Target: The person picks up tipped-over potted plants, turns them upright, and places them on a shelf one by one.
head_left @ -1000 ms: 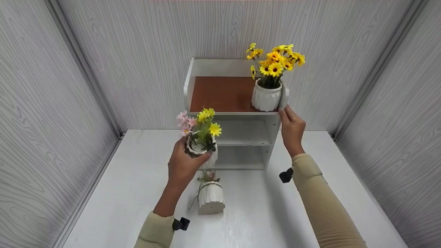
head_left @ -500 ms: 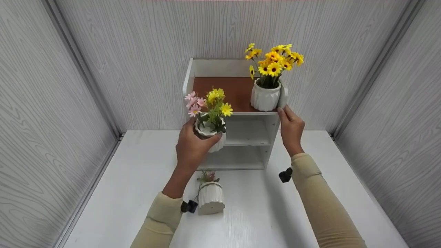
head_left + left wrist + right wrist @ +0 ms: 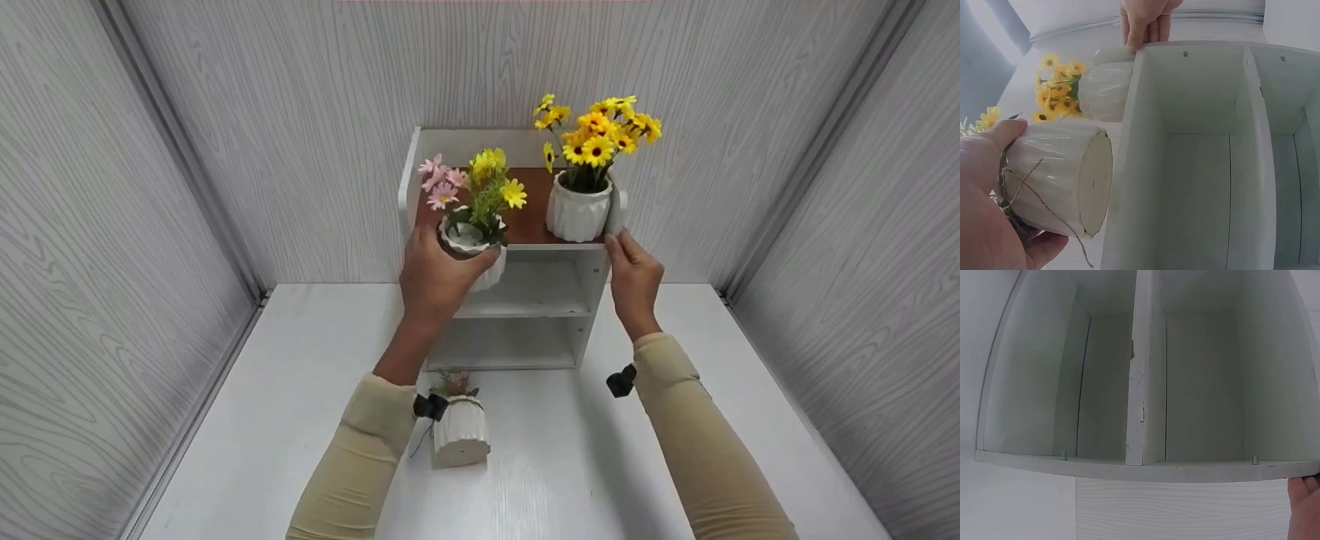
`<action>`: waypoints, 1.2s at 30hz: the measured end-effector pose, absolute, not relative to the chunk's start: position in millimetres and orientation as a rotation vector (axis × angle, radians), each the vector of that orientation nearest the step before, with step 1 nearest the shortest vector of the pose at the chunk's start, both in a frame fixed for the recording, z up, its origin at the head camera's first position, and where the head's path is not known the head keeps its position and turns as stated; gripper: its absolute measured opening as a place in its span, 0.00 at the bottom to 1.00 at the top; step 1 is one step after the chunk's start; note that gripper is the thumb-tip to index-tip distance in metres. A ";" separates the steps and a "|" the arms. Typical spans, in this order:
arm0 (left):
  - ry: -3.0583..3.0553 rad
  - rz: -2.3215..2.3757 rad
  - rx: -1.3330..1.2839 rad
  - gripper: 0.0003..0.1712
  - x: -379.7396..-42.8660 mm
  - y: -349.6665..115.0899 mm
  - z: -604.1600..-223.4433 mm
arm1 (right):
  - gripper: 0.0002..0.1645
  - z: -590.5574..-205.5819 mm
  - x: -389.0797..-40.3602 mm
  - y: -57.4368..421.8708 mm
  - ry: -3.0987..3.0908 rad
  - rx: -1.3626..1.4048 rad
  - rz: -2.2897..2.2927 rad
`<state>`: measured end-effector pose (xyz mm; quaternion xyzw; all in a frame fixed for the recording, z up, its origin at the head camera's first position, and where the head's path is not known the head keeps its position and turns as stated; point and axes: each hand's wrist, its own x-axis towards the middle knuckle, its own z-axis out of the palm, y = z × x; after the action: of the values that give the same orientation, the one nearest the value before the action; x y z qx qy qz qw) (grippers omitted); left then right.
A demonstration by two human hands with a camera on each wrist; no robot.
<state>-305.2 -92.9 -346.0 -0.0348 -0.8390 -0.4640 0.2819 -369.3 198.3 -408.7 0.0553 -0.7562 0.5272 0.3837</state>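
Note:
My left hand (image 3: 435,274) grips a white flower pot (image 3: 491,270) with pink and yellow flowers, held up at the front edge of the shelf unit's top. In the left wrist view the pot's (image 3: 1055,174) flat base and a twine bow show, apart from the shelf. With its fingers on the right side panel of the white shelf unit (image 3: 596,289), my right hand (image 3: 636,277) touches just below the top board. A second white pot (image 3: 579,212) of yellow flowers stands on the brown top (image 3: 529,217), against the right side panel.
A third white pot (image 3: 460,431) with small pink flowers lies on its side on the white table (image 3: 540,465), in front of the shelf unit. Two compartments with a middle board (image 3: 1258,124) open toward me. Wood-grain walls (image 3: 315,150) enclose the table.
My left hand has carried the pot of pink and yellow flowers up and to the right, from before the compartments to the top's front edge. The right hand has stayed in place.

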 end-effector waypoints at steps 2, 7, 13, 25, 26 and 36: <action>-2.252 -1.238 -0.088 0.55 -310.2 -88.7 -342.6 | 0.19 -408.5 -369.7 198.6 -1.923 0.140 1.348; -2.266 -1.262 -0.066 0.56 -323.4 -77.6 -336.6 | 0.23 -408.7 -370.2 198.8 -1.919 0.134 1.385; -2.274 -1.254 -0.041 0.56 -338.2 -64.5 -332.6 | 0.23 -408.0 -369.6 197.7 -1.923 0.114 1.410; -2.357 -1.175 0.100 0.56 -359.5 -47.2 -324.7 | 0.22 -384.7 -339.4 182.9 -1.949 0.102 1.409; -2.369 -1.167 0.106 0.56 -360.9 -46.1 -323.8 | 0.22 -384.1 -338.4 182.6 -1.950 0.100 1.416; -2.403 -1.096 0.161 0.56 -376.1 -32.9 -320.4 | 0.23 -404.7 -367.0 194.8 -1.930 0.092 1.435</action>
<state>-376.1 -32.9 -320.4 0.0588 -0.8805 -0.4016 0.2450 -367.0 194.8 -404.7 0.0357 -0.7485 0.5563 0.3592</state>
